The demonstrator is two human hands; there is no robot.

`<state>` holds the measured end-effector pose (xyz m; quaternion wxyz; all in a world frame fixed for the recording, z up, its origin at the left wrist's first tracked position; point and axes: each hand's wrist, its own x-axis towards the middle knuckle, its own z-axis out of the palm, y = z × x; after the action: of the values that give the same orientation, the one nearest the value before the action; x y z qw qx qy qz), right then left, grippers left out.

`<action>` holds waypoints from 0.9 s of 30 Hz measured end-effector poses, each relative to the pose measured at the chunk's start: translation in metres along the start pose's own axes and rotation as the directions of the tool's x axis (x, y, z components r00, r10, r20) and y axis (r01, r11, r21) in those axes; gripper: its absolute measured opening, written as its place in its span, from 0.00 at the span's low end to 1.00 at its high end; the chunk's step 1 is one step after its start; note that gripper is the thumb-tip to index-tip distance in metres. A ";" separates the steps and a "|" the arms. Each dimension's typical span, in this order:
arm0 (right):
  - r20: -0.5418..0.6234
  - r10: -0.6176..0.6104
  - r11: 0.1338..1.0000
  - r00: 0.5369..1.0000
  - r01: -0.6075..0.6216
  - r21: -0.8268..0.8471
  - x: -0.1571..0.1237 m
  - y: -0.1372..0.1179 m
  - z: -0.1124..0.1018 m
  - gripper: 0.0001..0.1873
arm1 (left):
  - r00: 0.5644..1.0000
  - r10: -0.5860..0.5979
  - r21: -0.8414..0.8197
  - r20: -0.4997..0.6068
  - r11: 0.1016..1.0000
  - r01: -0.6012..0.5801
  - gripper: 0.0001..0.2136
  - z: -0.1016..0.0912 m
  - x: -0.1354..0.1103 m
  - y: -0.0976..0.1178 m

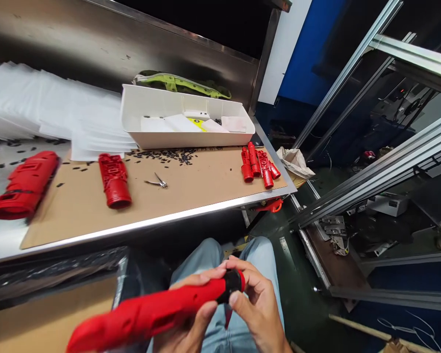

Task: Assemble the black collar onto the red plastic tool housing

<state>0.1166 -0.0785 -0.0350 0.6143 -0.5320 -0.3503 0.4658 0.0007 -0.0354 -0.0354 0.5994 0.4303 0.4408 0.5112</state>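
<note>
Across my lap lies a long red plastic housing, held in both hands and pointing to the lower left. My left hand is wrapped round its middle, thumb below and fingers along the upper side. A black ring circles the housing near its right end. There my right hand grips, with its thumb on the ring's near side and its fingers over the top. Some of my left fingers are hidden behind the housing.
On the bench's brown board are a red housing, nippers, black bits and small red parts. Another red housing lies left. Behind are a white bin and white sheets. A lined box stands lower left.
</note>
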 end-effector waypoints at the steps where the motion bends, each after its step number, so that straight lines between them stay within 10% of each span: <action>1: 0.012 -0.011 1.000 1.000 0.010 0.021 -0.001 0.000 -0.002 0.18 | 0.994 -0.104 -0.053 -0.029 0.993 0.103 0.17 -0.001 0.006 0.002; 8: -0.218 -0.145 0.968 0.965 0.093 -0.233 -0.011 0.005 -0.005 0.13 | 0.839 -0.544 -0.404 -0.030 0.774 0.488 0.26 0.012 0.020 0.022; 19: -0.114 -0.116 0.970 0.987 0.088 -0.227 -0.006 0.005 0.022 0.24 | 0.839 -0.543 -0.389 -0.039 0.782 0.487 0.25 0.014 0.020 0.015; 27: -0.122 -0.293 0.876 0.948 0.215 -0.431 -0.004 0.005 0.014 0.20 | 0.760 -0.649 -0.418 -0.028 0.698 0.581 0.31 0.012 0.019 0.018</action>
<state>0.1017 -0.0778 -0.0371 0.5737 -0.6394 -0.4495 0.2451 0.0099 -0.0154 -0.0162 0.7674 0.0852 0.5004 0.3916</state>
